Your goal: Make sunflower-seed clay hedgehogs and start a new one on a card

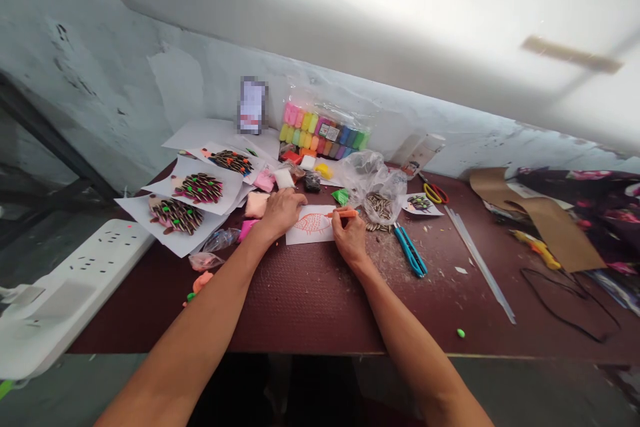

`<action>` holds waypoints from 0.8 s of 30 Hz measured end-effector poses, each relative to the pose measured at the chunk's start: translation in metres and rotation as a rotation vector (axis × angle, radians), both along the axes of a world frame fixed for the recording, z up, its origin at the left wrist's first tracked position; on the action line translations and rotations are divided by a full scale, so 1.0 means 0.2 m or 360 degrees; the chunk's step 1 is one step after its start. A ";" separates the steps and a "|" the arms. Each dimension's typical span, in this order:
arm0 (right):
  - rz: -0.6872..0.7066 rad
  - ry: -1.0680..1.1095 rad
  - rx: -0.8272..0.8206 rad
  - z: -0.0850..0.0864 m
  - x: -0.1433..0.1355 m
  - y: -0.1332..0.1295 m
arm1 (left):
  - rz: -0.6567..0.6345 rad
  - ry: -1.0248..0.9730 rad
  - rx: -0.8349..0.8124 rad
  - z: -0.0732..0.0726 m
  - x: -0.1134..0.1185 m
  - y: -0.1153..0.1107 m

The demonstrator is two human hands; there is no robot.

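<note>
On the table [300,307], a sheet [298,235] is lying back from the front edge. The right hand [351,240] is gripping an orange pen [346,213], working the line drawing [313,223] — linework is requiring a still sheet. The left hand [281,215] is resting at its far left corner, grip unclear.

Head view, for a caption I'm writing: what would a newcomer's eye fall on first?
Probably the bright rows of coloured packs at the back. Next, the three spiky figures on papers at left, then the right hand holding an orange marker over a white sheet at centre.
</note>
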State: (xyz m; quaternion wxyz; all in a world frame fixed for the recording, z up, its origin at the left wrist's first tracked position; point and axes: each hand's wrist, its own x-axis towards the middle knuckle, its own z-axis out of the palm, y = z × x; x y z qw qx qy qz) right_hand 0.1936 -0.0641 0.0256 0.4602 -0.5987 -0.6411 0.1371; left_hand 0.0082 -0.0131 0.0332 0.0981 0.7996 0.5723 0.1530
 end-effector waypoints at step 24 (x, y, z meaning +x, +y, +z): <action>0.0060 -0.0085 -0.0026 -0.04 0.00 0.01 | -0.0014 -0.0029 -0.0017 -0.01 0.00 0.00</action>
